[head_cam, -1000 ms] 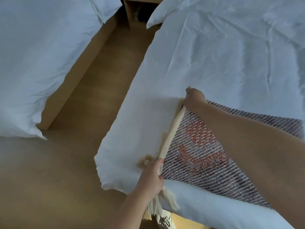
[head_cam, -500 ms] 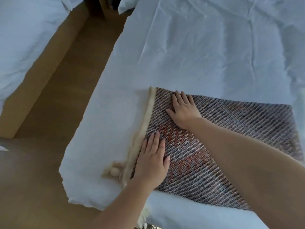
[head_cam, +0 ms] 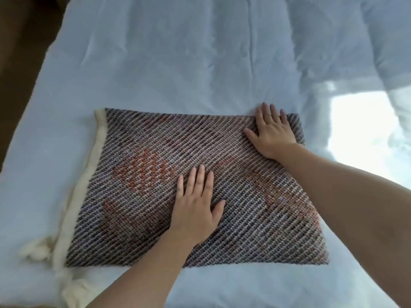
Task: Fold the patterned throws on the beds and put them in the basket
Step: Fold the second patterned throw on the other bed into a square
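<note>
So the patterned throw (head_cam: 155, 185) is lying flat on the bed (head_cam: 178, 63), folded into a rough rectangle, sitting toward the near side of the white sheet. It's got that diagonal grey and white weave with some orange-red patches in the middle and on the right. There's a cream border (head_cam: 89, 174) running down its left edge, and a couple of chunky cream tassels (head_cam: 36, 250) spill out at the near left corner onto the sheet. Both hands are flat and spread, not gripping anything, just pressing palm-down on the fabric. The left hand (head_cam: 196, 210) is about in the middle of the throw, fingers pointing to the far side. The right hand (head_cam: 272, 132) is up at the far right corner, fingertips right at the throw's far edge. A bit of brown floor (head_cam: 20, 52) shows on the far left, and there's a bright patch of light on the sheet off to the right.
</note>
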`<act>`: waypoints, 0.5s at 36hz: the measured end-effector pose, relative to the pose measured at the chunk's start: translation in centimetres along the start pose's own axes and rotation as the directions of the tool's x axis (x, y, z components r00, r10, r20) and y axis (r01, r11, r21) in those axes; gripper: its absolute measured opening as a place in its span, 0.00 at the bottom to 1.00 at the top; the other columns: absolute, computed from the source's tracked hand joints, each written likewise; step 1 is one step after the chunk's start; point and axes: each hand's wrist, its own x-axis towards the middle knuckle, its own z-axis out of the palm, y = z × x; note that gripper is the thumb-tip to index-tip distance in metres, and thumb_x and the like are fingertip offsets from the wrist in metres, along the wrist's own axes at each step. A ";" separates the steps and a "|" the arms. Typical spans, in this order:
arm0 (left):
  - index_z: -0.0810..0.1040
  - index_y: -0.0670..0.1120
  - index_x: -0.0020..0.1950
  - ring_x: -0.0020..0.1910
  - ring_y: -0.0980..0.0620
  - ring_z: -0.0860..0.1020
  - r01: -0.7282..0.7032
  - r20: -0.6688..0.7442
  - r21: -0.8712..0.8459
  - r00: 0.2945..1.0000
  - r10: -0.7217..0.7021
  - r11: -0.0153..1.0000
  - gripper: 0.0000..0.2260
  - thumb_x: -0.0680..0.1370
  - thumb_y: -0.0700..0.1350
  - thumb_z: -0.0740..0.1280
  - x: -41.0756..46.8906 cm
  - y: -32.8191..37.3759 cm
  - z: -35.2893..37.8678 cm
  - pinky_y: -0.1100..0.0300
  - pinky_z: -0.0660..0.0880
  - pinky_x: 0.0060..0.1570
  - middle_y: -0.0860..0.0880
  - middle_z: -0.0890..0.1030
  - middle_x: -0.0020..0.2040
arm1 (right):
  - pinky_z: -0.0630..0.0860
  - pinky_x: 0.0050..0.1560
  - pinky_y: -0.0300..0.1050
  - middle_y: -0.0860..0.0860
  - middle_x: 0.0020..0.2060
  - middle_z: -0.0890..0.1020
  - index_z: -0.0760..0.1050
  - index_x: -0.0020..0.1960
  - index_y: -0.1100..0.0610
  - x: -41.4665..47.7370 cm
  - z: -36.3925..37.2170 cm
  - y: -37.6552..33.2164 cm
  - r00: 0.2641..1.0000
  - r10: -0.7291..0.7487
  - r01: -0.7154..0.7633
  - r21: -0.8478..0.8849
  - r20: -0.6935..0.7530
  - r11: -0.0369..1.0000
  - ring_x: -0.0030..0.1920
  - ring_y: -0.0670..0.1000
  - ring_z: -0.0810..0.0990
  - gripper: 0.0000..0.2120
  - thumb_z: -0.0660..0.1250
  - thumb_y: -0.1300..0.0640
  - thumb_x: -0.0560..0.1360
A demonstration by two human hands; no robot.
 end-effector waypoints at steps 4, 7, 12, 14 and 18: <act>0.40 0.45 0.78 0.78 0.45 0.39 0.024 0.033 -0.001 0.999 -0.024 1.000 0.34 0.78 0.64 0.36 1.2 1.8 -0.4 0.42 0.37 0.74 0.44 0.41 0.79 | 0.37 0.76 0.53 0.55 0.78 0.41 0.38 0.78 0.57 -2.2 0.6 2.2 0.999 0.028 -0.027 0.032 -0.028 0.999 0.77 0.54 0.38 0.39 0.39 0.33 0.77; 0.35 0.46 0.76 0.77 0.46 0.36 0.024 0.048 -0.004 0.999 -0.024 1.000 0.33 0.77 0.64 0.36 1.4 3.2 -0.6 0.43 0.35 0.74 0.44 0.38 0.78 | 0.37 0.76 0.53 0.55 0.78 0.41 0.40 0.78 0.57 -5.2 1.8 2.4 0.999 0.031 -0.029 0.069 -0.029 0.997 0.77 0.54 0.38 0.39 0.38 0.32 0.77; 0.35 0.46 0.76 0.77 0.47 0.36 -0.094 0.070 -0.009 0.993 0.095 0.996 0.32 0.79 0.62 0.40 0.9 6.1 -0.6 0.43 0.36 0.74 0.45 0.37 0.78 | 0.35 0.75 0.51 0.55 0.78 0.41 0.40 0.78 0.58 -11.6 4.1 2.4 1.000 0.010 -0.007 0.143 -0.023 0.990 0.77 0.53 0.36 0.37 0.39 0.35 0.78; 0.35 0.47 0.76 0.77 0.48 0.36 -0.118 0.072 -0.025 0.990 0.119 0.993 0.30 0.80 0.61 0.40 0.5 6.9 -0.4 0.45 0.35 0.74 0.46 0.37 0.78 | 0.35 0.75 0.50 0.54 0.77 0.40 0.39 0.78 0.58 -14.4 5.0 2.1 1.000 -0.007 0.009 0.165 -0.011 0.986 0.76 0.52 0.34 0.36 0.39 0.35 0.79; 0.35 0.47 0.76 0.77 0.48 0.36 -0.092 0.083 -0.016 0.992 0.093 0.996 0.29 0.79 0.60 0.38 0.3 7.1 -0.3 0.46 0.34 0.74 0.46 0.37 0.78 | 0.41 0.75 0.51 0.56 0.77 0.46 0.45 0.78 0.61 -20.3 7.9 1.6 1.000 -0.014 0.015 0.204 -0.006 0.979 0.77 0.53 0.39 0.36 0.41 0.36 0.80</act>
